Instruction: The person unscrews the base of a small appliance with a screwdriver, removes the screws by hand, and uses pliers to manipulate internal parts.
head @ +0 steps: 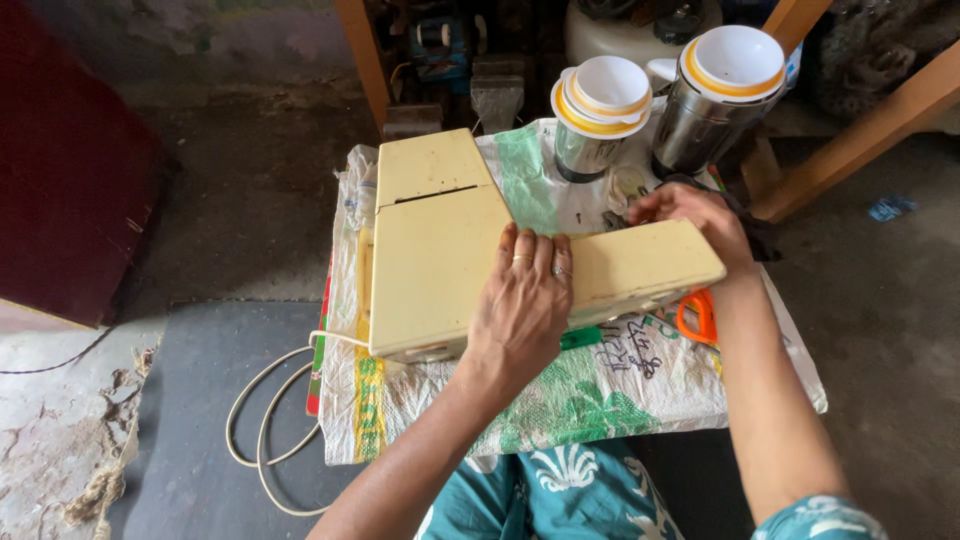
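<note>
A cream-coloured appliance body (pixel 440 250), L-shaped with a long arm to the right, lies on a woven plastic sack (pixel 600 390). My left hand (pixel 525 300) presses flat on its middle, fingers spread, rings on two fingers. My right hand (pixel 695 215) grips the far right end of the long arm from behind. A white power cord (pixel 265 420) loops off the appliance's left side onto the floor.
Two steel jars with white and orange lids (pixel 600 105) (pixel 720 85) stand behind the appliance. Orange-handled scissors (pixel 697 317) and a green tool (pixel 580 337) lie under the arm. Wooden legs (pixel 860 140) rise at back right. A dark red panel (pixel 70 170) is at left.
</note>
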